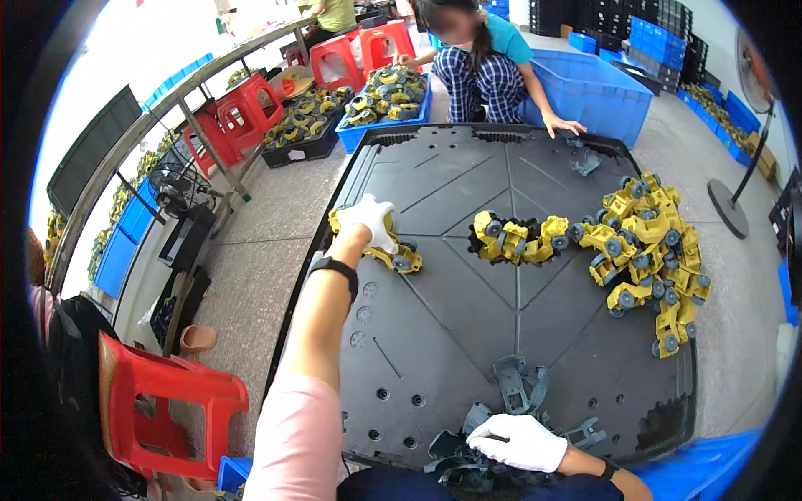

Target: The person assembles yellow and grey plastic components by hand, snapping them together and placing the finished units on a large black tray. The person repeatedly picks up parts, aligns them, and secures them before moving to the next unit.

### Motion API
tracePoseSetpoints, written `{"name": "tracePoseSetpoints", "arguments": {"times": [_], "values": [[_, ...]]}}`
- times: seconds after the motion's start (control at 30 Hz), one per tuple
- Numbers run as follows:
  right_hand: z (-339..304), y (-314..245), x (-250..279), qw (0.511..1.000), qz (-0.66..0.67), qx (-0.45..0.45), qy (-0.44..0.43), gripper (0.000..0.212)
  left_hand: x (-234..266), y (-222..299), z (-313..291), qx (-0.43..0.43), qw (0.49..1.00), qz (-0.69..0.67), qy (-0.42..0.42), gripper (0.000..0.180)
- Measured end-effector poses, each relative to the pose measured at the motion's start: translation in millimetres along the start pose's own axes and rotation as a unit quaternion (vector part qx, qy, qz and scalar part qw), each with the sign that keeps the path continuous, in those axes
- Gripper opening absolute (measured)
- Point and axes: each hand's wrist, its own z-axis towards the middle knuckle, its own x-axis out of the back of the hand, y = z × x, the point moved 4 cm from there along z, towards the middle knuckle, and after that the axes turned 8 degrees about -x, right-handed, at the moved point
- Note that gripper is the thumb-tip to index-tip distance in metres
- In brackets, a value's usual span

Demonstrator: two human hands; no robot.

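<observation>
My left hand, in a white glove, reaches far out over the black plastic work board and rests on a yellow toy vehicle with grey wheels near the board's left edge. My right hand, also gloved in white, lies on a small heap of grey plastic parts at the near edge, fingers curled around one. A short row of yellow toy vehicles lies mid-board. A large pile of yellow toy vehicles covers the right side.
A person in a teal top crouches at the far edge, one hand on the board. Blue crates and a crate of yellow toys stand behind. Red stools stand at near left, a floor fan further left.
</observation>
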Motion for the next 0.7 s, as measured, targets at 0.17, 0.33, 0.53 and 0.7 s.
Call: {"name": "tracePoseSetpoints", "arguments": {"times": [0.17, 0.33, 0.53, 0.7], "values": [[-8.7, -4.1, 0.8, 0.997, 0.070, 0.014, 0.006, 0.020, -15.6, 59.4, -62.3, -0.121, 0.990, 0.018, 0.062, 0.056], [-19.1, -4.9, 2.8, 0.997, 0.050, 0.058, 0.033, 0.021, -51.5, 93.7, -147.4, -0.174, 0.972, -0.077, 0.139, 0.046], [-29.1, -7.6, 8.5, 0.993, -0.010, 0.085, 0.084, 0.020, -74.6, 95.5, -215.7, -0.205, 0.943, -0.238, 0.114, 0.039], [-29.6, -6.0, 10.6, 0.992, 0.035, 0.052, 0.110, 0.019, -87.9, 67.6, -207.7, 0.073, 0.897, -0.412, 0.144, 0.041]]}}
